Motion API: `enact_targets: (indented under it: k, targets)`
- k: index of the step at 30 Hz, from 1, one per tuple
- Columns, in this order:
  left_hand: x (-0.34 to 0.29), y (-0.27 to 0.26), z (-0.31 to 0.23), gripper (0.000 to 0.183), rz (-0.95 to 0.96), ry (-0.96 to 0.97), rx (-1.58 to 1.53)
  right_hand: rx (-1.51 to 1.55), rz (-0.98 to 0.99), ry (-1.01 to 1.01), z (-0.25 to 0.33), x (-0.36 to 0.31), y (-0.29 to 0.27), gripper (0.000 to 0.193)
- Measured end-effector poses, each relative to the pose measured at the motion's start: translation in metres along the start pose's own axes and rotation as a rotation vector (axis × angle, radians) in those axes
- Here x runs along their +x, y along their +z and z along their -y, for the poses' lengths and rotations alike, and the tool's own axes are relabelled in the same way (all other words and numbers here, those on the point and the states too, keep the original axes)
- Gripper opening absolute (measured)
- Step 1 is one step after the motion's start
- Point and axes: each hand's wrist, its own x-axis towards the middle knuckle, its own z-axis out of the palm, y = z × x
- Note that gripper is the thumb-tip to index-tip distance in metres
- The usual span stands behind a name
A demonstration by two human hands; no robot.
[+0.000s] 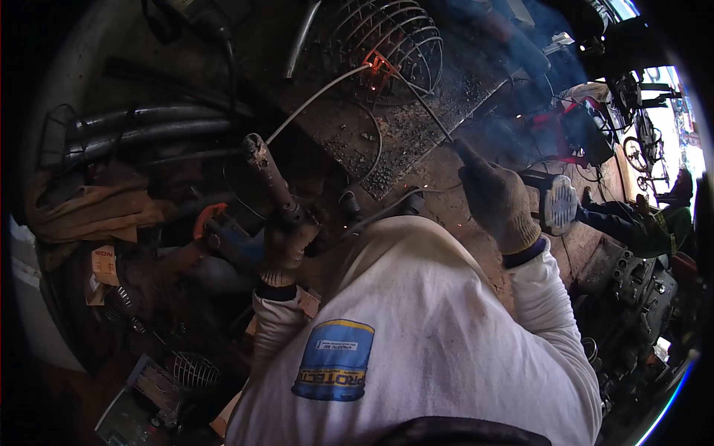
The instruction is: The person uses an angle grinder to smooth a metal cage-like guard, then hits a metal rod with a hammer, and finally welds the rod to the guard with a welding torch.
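My gloved left hand (286, 249) has its grip closed round a dark welding-torch handle (269, 177). My gloved right hand (497, 199) pinches a thin filler rod (425, 110), its tip at the glowing orange spot (379, 65) on the wire cage (394, 37) on the table (416, 141).

- A dim, smoky workshop; bluish haze hangs at the upper right.
- Daylight (673, 119) pours in at the far right edge, past a parked bicycle (641, 141).
- Dark pipes (149, 126) lie at the upper left.
- A grimy table (416, 141) fills the upper middle.
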Motion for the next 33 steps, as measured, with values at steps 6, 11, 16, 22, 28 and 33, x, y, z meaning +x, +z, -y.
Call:
enact_targets:
  k: [6,11,16,22,28,33]
  targets:
    - [0.002,0.000,0.003,0.025,-0.021,-0.131,-0.072,0.023,0.025,0.051,0.004,0.001,-0.001,0.049]
    - [0.006,-0.003,0.009,0.020,0.029,-0.047,-0.139,0.003,0.070,0.092,0.008,0.002,-0.005,0.050]
    - [0.011,-0.003,0.008,0.020,0.041,-0.064,-0.045,0.017,0.066,0.081,0.006,0.001,-0.004,0.047]
    - [0.009,0.001,-0.002,0.018,0.070,-0.082,-0.124,0.031,-0.051,-0.039,0.000,-0.002,0.002,0.050]
    - [0.008,0.002,-0.011,0.017,0.061,-0.184,-0.108,0.097,0.040,0.118,0.013,0.003,-0.009,0.039]
    - [0.008,0.002,-0.004,0.019,0.082,-0.150,-0.234,0.071,0.039,0.111,0.011,0.003,-0.008,0.036]
